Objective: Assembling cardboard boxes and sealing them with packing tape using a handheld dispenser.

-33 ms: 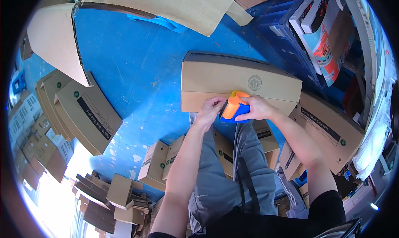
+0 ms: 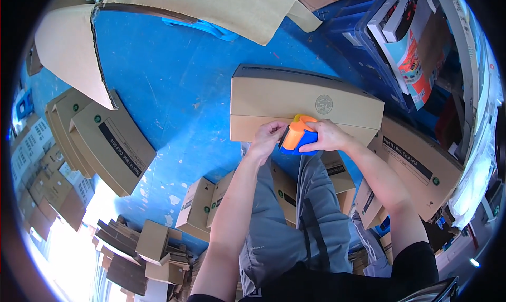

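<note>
A closed brown cardboard box lies on the blue floor in front of my knees. My right hand grips an orange and blue tape dispenser held against the box's near edge, at the seam between the flaps. Just to its left, my left hand pinches at the dispenser's front end with fingers curled, touching the box edge. Whether tape is drawn out cannot be made out. My grey trouser legs are below the hands.
Large flat cardboard sheets lie at the top and upper left. Flattened boxes are stacked at the left. Small boxes stand by my knees, another carton at the right. Blue crates stand at upper right.
</note>
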Available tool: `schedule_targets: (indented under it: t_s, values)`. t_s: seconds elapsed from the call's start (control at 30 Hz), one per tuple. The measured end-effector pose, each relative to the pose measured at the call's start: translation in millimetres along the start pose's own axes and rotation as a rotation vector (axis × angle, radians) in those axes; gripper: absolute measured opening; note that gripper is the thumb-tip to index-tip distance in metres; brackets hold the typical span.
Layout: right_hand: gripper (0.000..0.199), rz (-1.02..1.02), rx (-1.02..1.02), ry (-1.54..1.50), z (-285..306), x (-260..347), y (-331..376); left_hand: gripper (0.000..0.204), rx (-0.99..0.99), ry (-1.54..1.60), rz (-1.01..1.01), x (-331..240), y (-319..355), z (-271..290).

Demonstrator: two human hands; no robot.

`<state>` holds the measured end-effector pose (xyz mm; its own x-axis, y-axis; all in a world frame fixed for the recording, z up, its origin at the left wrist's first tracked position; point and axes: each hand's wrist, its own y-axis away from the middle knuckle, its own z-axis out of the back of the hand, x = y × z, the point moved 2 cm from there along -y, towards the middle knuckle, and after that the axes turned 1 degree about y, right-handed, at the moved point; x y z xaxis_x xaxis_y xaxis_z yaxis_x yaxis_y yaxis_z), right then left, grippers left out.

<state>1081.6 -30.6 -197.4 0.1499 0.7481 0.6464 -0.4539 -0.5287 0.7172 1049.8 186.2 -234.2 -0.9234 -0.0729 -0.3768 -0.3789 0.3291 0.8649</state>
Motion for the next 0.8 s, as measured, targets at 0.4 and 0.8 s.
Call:
schedule_targets:
  t_s: [0.4, 0.8]
  values:
    - [0.062, 0.010, 0.033, -0.007, 11, 5, -3, 0.016, 0.024, -0.128, -0.067, -1, -20, -2]
    - [0.070, -0.014, 0.075, 0.017, 16, 19, -12, 0.019, 0.082, -0.015, -0.114, 10, -21, 16]
